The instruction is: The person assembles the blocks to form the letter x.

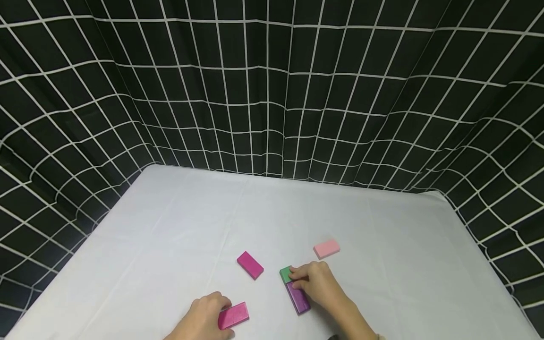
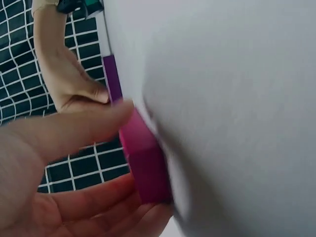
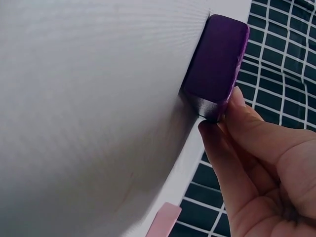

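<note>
My left hand (image 1: 208,318) grips a bright pink block (image 1: 235,315) low over the table, thumb on one side and fingers on the other. In the left wrist view the pink block (image 2: 145,158) tilts against the white surface. My right hand (image 1: 320,285) is bent over the meeting ends of a small green block (image 1: 285,274) and a purple block (image 1: 299,301), its fingertips pinching at the green one. The right wrist view shows the thumb touching the purple block (image 3: 217,57); the green block is hidden there.
Another magenta block (image 1: 250,265) lies left of the green one. A pale pink block (image 1: 327,248) sits beyond my right hand. The white-covered table (image 1: 170,226) is bordered by black cloth with a white grid (image 1: 272,94).
</note>
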The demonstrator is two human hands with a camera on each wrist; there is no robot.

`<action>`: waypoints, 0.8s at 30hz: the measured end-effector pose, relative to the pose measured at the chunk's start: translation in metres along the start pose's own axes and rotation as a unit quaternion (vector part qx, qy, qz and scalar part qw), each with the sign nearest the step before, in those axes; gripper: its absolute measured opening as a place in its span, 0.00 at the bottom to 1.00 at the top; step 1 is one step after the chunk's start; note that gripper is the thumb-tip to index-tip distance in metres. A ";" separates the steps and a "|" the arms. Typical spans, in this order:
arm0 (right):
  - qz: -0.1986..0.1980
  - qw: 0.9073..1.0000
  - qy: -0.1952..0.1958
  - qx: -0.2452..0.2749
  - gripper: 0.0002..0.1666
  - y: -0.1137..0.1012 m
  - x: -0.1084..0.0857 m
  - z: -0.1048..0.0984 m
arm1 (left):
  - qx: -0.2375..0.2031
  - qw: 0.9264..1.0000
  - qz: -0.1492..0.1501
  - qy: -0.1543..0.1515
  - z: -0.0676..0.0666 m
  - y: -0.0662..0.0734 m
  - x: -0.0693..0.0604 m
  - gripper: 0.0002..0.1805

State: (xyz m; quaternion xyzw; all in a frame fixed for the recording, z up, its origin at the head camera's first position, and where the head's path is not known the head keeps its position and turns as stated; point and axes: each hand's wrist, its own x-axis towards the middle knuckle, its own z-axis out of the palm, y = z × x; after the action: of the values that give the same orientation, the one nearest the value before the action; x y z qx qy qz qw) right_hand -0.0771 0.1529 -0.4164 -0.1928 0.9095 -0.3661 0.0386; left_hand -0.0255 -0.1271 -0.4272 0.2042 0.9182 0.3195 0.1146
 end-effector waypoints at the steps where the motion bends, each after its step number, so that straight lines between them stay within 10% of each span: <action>1: 0.001 1.000 0.000 0.001 0.12 0.000 0.000 0.000 | 0.003 1.000 0.006 0.007 0.001 0.000 0.000 0.18; 24: 0.024 1.000 -0.001 -0.005 0.11 -0.006 0.001 0.000 | 0.037 0.997 -0.025 0.064 -0.002 0.003 -0.001 0.13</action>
State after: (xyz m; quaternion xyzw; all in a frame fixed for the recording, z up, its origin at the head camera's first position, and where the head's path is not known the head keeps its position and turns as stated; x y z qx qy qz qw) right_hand -0.0763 0.1491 -0.4124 -0.1715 0.9156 -0.3605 0.0477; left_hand -0.0239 -0.1262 -0.4238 0.1644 0.9397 0.2946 0.0557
